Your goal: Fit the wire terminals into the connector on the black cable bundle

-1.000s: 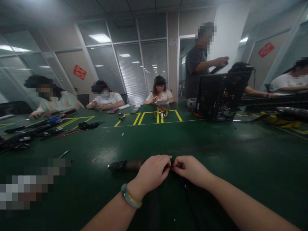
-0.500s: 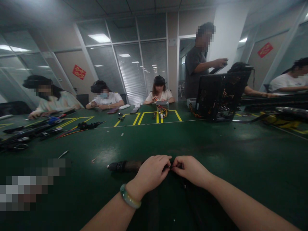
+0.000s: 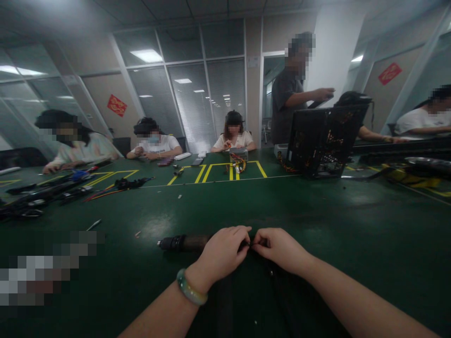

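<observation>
On the green tabletop lies a dark power drill point(image 3: 195, 243), its metal-tipped chuck pointing left. My left hand point(image 3: 225, 246) is closed over the rear of its body, with thumb and fingers curled together at the right end. A jade-like bangle point(image 3: 191, 287) circles that wrist. Thumb and forefinger of my right hand point(image 3: 278, 246) are pinched right beside the left fingertips. Whatever small piece they hold is too dark and too covered to make out. Beneath the right hand runs a dark strip point(image 3: 278, 291) with a small shiny spot near its top.
Black parts and cables point(image 3: 38, 192) lie at left, near a thin pale tool point(image 3: 94, 225). Small scraps point(image 3: 137, 234) dot the table point(image 3: 352, 244). A black computer case point(image 3: 326, 143) stands at back right. Other people sit or stand around the far side.
The view has shifted very slightly. Both my hands keep the same hold and position, and the drill lies as before.
</observation>
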The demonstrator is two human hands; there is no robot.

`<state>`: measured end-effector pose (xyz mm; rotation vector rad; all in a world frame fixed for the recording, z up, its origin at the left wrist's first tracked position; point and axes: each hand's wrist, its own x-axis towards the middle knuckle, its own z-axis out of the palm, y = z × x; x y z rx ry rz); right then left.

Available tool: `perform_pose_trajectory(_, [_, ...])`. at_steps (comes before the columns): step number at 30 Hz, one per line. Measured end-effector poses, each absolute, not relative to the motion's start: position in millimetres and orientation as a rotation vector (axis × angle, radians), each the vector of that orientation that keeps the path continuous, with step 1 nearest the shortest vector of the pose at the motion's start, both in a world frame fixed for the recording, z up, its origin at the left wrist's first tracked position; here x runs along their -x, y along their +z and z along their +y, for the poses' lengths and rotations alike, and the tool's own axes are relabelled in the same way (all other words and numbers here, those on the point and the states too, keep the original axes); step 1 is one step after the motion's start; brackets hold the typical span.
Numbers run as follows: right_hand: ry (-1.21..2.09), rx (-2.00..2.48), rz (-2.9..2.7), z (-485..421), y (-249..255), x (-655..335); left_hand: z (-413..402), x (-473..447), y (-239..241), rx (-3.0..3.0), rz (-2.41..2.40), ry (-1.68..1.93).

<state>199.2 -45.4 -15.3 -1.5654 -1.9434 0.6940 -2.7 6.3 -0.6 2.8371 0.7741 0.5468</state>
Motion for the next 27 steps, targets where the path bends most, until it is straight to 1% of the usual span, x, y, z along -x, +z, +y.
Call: perform_pose_trajectory(27, [0.649,1.570,-1.977,-47.4,-10.6,-196.3,7.4,3.2,-0.3,-2.803,0.762,0.547])
